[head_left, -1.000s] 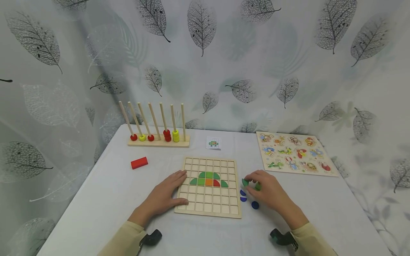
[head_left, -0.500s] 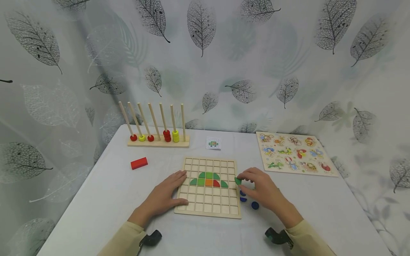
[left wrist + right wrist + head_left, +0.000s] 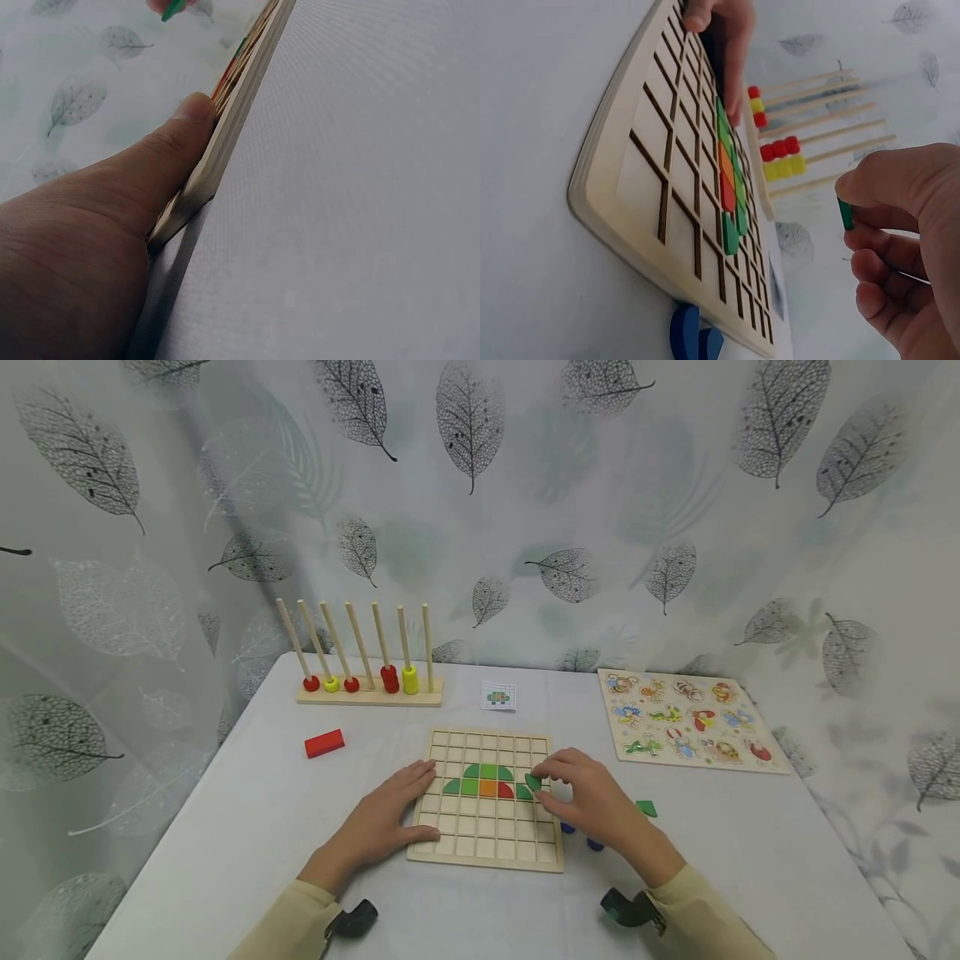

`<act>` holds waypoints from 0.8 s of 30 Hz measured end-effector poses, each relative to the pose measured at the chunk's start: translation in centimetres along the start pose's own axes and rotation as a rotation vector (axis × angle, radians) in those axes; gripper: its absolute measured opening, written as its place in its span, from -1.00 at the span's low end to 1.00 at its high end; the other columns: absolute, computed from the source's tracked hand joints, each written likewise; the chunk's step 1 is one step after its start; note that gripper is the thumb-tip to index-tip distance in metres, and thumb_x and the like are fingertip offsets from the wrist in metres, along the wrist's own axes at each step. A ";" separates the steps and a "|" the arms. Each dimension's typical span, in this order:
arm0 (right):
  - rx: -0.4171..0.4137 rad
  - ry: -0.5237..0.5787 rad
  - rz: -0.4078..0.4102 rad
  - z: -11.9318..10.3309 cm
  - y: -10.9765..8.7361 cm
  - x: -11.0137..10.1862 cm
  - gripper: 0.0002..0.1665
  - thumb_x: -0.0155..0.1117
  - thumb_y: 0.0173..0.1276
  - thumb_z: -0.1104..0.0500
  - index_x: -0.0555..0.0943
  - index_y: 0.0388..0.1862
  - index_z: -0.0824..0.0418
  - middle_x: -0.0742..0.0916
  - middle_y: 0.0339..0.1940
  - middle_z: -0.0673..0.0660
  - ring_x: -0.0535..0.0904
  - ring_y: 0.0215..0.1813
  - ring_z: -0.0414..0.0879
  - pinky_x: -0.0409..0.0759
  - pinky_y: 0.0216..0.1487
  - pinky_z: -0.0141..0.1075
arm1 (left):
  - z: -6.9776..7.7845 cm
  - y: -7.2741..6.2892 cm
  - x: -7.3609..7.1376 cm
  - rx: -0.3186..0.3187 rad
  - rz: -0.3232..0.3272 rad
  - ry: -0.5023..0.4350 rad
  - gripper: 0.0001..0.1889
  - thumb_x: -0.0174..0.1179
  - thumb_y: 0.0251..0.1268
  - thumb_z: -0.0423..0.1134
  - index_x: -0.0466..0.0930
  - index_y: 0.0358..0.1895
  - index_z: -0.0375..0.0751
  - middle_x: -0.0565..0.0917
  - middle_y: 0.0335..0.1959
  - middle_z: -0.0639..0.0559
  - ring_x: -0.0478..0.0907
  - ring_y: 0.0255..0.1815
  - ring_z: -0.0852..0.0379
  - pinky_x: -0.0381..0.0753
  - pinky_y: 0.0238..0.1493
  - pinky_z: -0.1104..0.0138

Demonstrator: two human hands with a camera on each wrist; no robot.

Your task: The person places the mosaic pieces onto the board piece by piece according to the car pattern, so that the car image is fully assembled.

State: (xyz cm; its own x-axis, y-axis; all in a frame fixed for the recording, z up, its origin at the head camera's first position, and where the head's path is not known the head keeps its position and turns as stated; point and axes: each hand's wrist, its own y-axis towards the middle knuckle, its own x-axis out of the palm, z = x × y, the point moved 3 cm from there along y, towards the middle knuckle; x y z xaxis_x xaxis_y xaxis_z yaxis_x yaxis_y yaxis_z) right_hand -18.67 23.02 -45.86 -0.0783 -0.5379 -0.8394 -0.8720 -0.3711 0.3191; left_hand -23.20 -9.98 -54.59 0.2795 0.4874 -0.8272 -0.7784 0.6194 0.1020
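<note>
My left hand (image 3: 386, 814) rests on the left edge of a wooden grid board (image 3: 487, 852), its thumb (image 3: 191, 112) lying on the rim. Set in the grid's middle are several green tiles, an orange tile (image 3: 487, 788) and a red tile (image 3: 505, 791). Thumb and fingertips of my right hand (image 3: 588, 793) pinch a green tile (image 3: 845, 214) with a curved side, seen edge-on in the right wrist view. That hand is raised over the board's right side. Blue pieces (image 3: 684, 331) lie by the board's right edge, partly hidden by my right hand in the head view.
Another green tile (image 3: 647, 808) lies right of my right hand. Behind the board stand a peg abacus (image 3: 371, 697) with red and yellow beads and a small picture card (image 3: 498, 696). A red block (image 3: 324, 743) lies left, an insect picture puzzle (image 3: 693, 721) back right.
My right hand has moved left from beside the board to over its right side, carrying the pinched green tile. The other green tile now shows on the table behind it. My left hand stays put.
</note>
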 end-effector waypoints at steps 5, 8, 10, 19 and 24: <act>-0.050 -0.003 0.015 -0.4 0.5 0.5 -0.69 0.66 0.31 0.22 0.82 0.02 0.09 0.74 -0.03 -0.10 0.66 -0.01 -0.18 0.76 -0.01 -0.23 | 0.0 0.0 0.0 -0.004 -0.002 -0.001 0.10 0.49 0.25 0.35 0.26 0.72 -0.15 0.19 0.76 0.10 0.06 0.76 0.00 0.24 0.64 -0.09; -0.079 0.002 0.019 -0.9 0.9 0.8 -0.71 0.65 0.31 0.23 0.82 0.00 0.11 0.74 -0.03 -0.08 0.66 0.01 -0.18 0.76 0.01 -0.24 | -0.1 0.0 0.0 -0.006 -0.002 -0.002 0.10 0.49 0.25 0.34 0.26 0.72 -0.15 0.18 0.76 0.10 0.06 0.76 -0.01 0.24 0.64 -0.10; -0.096 0.006 0.020 -1.1 1.1 1.0 -0.72 0.65 0.32 0.23 0.82 -0.01 0.13 0.74 -0.03 -0.07 0.66 0.02 -0.18 0.76 0.02 -0.25 | 0.0 0.0 0.0 -0.007 -0.001 -0.007 0.10 0.50 0.25 0.34 0.26 0.72 -0.15 0.19 0.76 0.10 0.07 0.76 -0.01 0.24 0.64 -0.10; -0.121 0.030 0.011 -2.2 2.0 1.7 -0.76 0.63 0.37 0.21 0.81 -0.01 0.10 0.74 -0.06 -0.06 0.68 0.00 -0.09 0.74 0.01 -0.29 | 0.1 0.0 -0.1 -0.003 0.003 -0.010 0.09 0.51 0.25 0.31 0.28 0.71 -0.17 0.22 0.75 0.06 0.09 0.76 -0.04 0.26 0.63 -0.12; -0.134 0.042 0.013 -2.7 2.4 2.4 -0.76 0.61 0.38 0.21 0.81 -0.01 0.12 0.75 -0.07 -0.03 0.69 -0.01 -0.07 0.74 -0.01 -0.27 | 0.2 0.0 -0.2 -0.004 0.007 -0.022 0.08 0.53 0.24 0.29 0.29 0.70 -0.18 0.22 0.75 0.04 0.09 0.75 -0.05 0.26 0.62 -0.13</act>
State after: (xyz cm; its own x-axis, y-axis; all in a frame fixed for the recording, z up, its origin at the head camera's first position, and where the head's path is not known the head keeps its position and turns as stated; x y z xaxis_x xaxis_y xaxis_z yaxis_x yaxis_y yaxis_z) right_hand -19.70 18.80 -45.93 -0.0664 -0.5733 -0.8167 -0.7985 -0.4603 0.3880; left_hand -23.16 -9.93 -54.34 0.2863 0.5047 -0.8144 -0.7825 0.6137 0.1052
